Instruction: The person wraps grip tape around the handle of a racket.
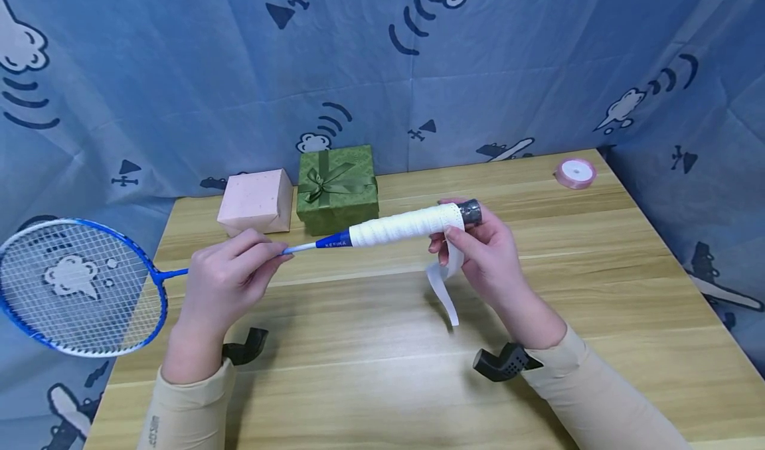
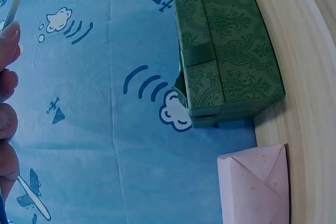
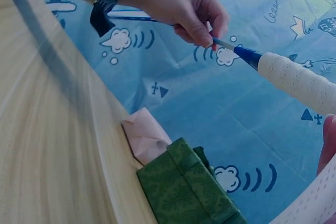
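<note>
While your left hand (image 1: pixel 230 269) pinches the thin shaft of the blue-and-white badminton racket (image 1: pixel 333 239) above the wooden table (image 1: pixel 358 370), your right hand (image 1: pixel 491 257) pinches the white, holey tape (image 1: pixel 409 225) near the black handle end (image 1: pixel 471 212). If that right pinch loosens, the tape could unwind, and its dangling tail (image 1: pixel 441 289) might get in the way. Behind sit a pink paper box (image 1: pixel 255 201), a green box with a bow (image 1: pixel 349 208), then a round pink roll (image 1: pixel 576 172).

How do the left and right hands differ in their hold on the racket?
The left hand pinches the slim shaft; the right hand holds the thicker handle near its dark end.
Loose white tape hangs by the right hand; none hangs by the left hand.
The left hand is nearer the strung head, the right hand farther from it.
Both hold the same racket above the table.
</note>
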Demonstrator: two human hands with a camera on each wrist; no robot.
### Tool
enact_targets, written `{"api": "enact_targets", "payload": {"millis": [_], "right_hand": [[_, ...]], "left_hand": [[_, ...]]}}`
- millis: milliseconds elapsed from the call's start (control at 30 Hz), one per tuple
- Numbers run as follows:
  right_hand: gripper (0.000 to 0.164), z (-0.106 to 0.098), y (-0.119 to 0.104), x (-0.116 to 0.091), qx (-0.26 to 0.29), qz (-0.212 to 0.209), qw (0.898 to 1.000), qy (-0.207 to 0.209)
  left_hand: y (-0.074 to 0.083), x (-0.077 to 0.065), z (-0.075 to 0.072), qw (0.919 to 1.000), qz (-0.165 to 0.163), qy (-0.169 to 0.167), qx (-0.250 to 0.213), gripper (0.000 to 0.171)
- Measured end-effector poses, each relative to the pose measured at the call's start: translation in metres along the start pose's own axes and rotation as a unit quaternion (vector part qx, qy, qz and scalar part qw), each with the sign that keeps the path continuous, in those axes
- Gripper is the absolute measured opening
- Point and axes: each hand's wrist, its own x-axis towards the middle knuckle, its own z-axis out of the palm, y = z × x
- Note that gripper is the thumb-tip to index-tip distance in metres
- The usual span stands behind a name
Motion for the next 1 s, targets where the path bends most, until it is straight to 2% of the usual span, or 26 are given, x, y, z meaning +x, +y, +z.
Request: {"api": "enact_targets", "payload": {"millis": [167,333,567,867,1000], "right_hand": [[0.034,-0.0011,0.0003,0.0011,0.022,-0.008,1.000,-0.012],[0.025,0.0003,0.0018,0.0019,0.013,-0.016,1.000,0.014],[0.024,0.0015,0.0033,0.0006,-0.010,-0.011,0.999,0.030],[0.023,0.0019,0.0013,0.0004,-0.015,0.002,0.999,0.040],[0.035,0.0022,0.0004,0.0009,-0.029,0.001,0.999,0.031]], "left_hand": [[0.0006,0.0001,-0.0003,1.0000,-0.004,-0.004,0.007,0.031],[0.0020,0.0011,0.0002,0.9996,-0.017,-0.005,0.024,0.030],[0.0028,0.0025,0.0004,0.9977,-0.050,0.012,0.045,0.016],[0.0035,0.0035,0.0004,0.9986,-0.013,0.032,0.039,0.025],[0.0033,0.0039,-0.0003,0.9985,-0.009,0.031,0.044,0.024]]}}
